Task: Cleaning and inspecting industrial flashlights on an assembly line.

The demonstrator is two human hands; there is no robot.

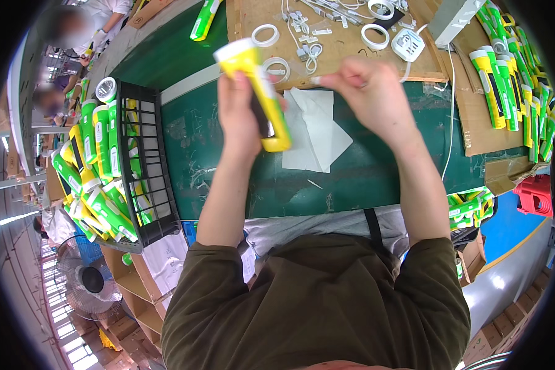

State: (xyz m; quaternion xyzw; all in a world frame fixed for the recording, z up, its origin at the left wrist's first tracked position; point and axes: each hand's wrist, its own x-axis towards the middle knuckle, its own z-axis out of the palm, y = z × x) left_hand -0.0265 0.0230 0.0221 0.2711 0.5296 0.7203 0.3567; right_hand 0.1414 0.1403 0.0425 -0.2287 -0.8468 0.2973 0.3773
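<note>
My left hand (235,105) is wrapped round a yellow flashlight (262,92) with a white head and a black side panel. The flashlight is tilted above the green bench, its head up and to the left. My right hand (367,86) is closed in a pinch to the right of it. A small white tip (316,80) shows at its fingers, too small to name. Between and below my hands, white paper sheets (317,132) lie overlapping on the green bench top (376,179).
At the left stands a black crate (154,166) heaped with green and yellow flashlights. More flashlights (505,86) lie on cardboard at the right. White rings (375,37), cables and a white power strip (408,44) lie on the board at the back. A post (453,24) rises there.
</note>
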